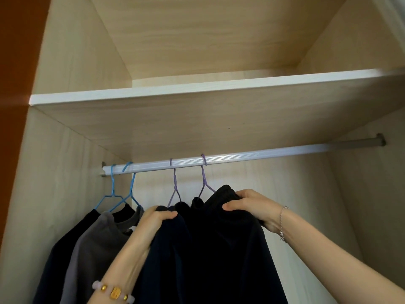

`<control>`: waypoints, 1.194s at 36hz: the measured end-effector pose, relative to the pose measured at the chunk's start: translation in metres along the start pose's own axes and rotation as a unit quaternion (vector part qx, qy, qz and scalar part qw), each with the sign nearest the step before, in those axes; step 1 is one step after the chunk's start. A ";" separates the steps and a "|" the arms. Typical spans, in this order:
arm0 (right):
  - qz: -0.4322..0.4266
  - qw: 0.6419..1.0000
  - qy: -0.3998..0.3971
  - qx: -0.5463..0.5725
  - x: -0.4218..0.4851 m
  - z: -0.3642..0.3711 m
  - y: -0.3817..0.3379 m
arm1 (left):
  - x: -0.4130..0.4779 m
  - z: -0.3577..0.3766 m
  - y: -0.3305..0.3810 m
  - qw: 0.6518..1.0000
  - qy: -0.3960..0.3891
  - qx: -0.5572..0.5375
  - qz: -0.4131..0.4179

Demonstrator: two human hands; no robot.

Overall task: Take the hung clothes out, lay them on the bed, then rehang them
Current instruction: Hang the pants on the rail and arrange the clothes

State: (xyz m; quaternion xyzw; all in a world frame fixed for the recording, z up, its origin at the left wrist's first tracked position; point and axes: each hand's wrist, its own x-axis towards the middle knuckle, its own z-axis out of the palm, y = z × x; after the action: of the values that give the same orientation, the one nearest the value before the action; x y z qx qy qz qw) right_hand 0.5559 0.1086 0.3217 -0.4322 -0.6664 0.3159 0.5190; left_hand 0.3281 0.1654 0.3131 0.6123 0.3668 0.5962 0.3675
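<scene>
Several dark garments hang from a silver rail (263, 153) inside a wooden wardrobe. At the left, a black top (65, 249) and a grey top (96, 242) hang on blue hangers (114, 194). Right of them a navy top (171, 249) and a black top (230, 238) hang on purple hangers (203, 181). My left hand (155, 218) grips the shoulder of the navy top. My right hand (252, 207) grips the right shoulder of the black top, near its collar. All hooks sit on the rail.
A wooden shelf (197, 88) spans the wardrobe just above the rail. Wardrobe side walls stand at the left (54, 183) and right (372, 194). The right half of the rail carries no hangers.
</scene>
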 end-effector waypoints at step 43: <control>-0.105 0.930 0.141 -0.322 0.004 0.124 -0.024 | -0.055 -0.072 0.004 0.861 0.104 0.417 0.273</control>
State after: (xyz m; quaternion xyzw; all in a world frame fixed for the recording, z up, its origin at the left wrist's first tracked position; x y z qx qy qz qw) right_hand 0.4296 0.1052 0.3112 -0.5439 -0.6938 -0.0364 0.4707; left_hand 0.2546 0.1160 0.2927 0.7181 0.4356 0.5244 -0.1398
